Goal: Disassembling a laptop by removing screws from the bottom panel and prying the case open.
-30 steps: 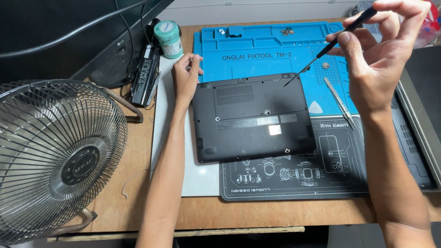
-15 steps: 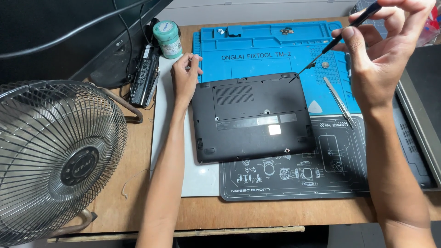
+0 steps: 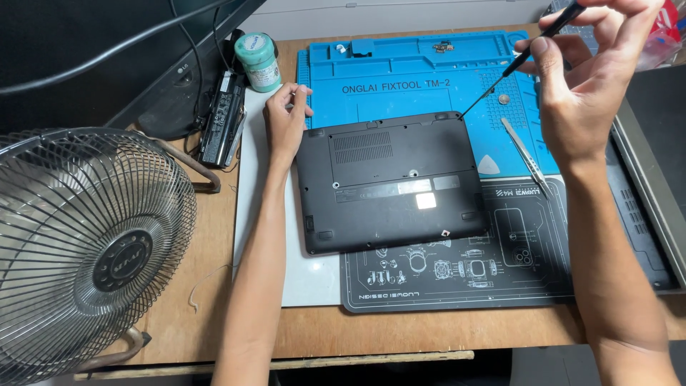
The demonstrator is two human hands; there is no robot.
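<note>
Left to right: metal fan (image 3: 86, 250) at 9 o'clock on the bench (image 3: 214, 314); left hand (image 3: 284, 121) loosely curled, holding nothing, fingertips braced on the upper-left corner of the black laptop (image 3: 389, 182), lying base-up at centre across the blue mat (image 3: 429, 75) and the dark mat (image 3: 500, 275).

Bottom cover seated and closed, no gap visible, so opening judged barely begun; small loose parts lying on the blue mat at 12 o'clock, tweezers (image 3: 525, 157) at 3 o'clock.

Right hand (image 3: 582, 86) raised at 1 o'clock, wrist cocked, fingers pinching a thin black screwdriver (image 3: 514, 64), tip angled down beside the laptop's upper-right corner.
</note>
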